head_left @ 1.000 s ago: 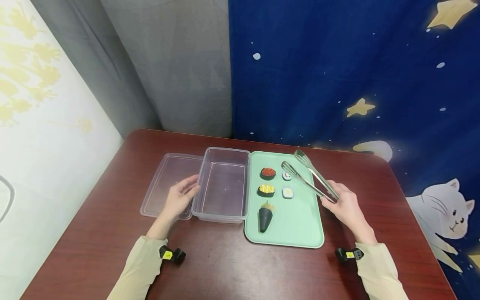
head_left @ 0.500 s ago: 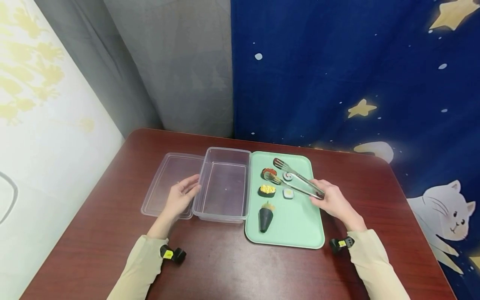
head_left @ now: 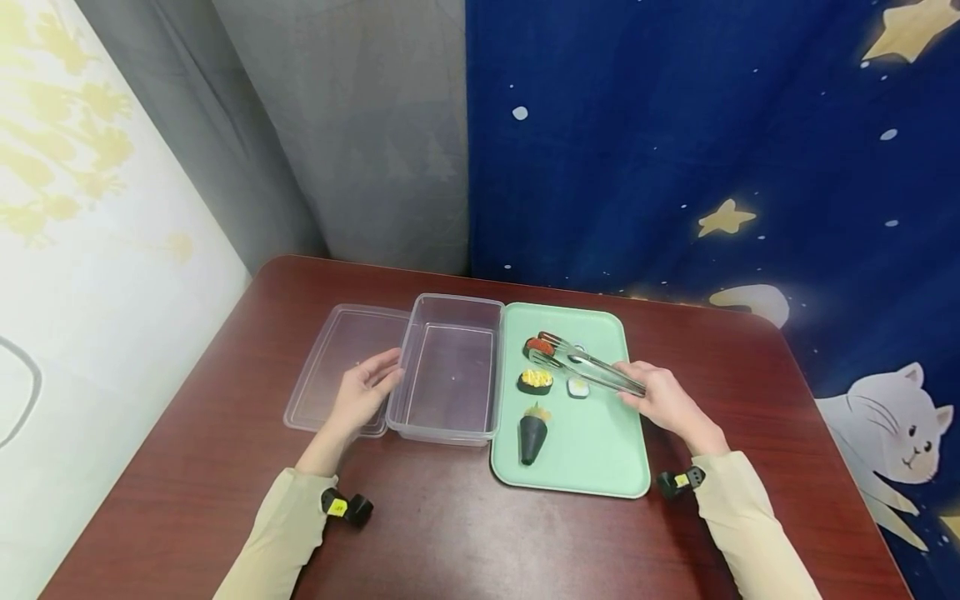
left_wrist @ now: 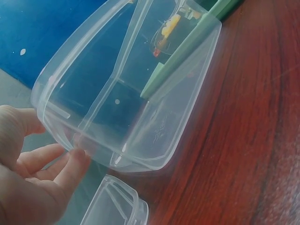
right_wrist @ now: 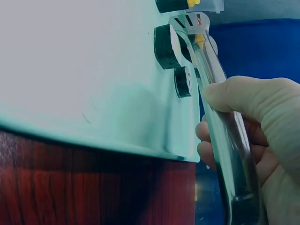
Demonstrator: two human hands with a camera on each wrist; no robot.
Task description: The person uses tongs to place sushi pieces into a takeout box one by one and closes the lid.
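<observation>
My right hand [head_left: 663,404] is gripping the metal tongs [right_wrist: 222,145], with the thumb on one side and the fingers on the other. One second ago this hand was beside the right edge of the green tray [head_left: 585,458], and the tongs were spread wide. Now the hand is more to the left, just over that edge, and the two arms of the tongs are nearer to each other, narrower also than half a second ago. Their ends are now at the red-topped sushi piece [head_left: 532,346], near the far left corner of the tray. I cannot tell if they already touch it. The piece lies in its same place on the tray.

The tongs cross over the small round piece [head_left: 580,348], so only a part of it shows. The yellow-topped piece [head_left: 535,382], the white roll [head_left: 577,387] and the dark cone [head_left: 533,437] have not moved.

My left hand [head_left: 362,396] stays as it was: its relaxed fingers touch the left wall of the clear container [head_left: 450,383], which stands close against the tray. The clear lid [head_left: 322,375] remains on the table [head_left: 450,517], to the left of the container. My two hands are well apart.
</observation>
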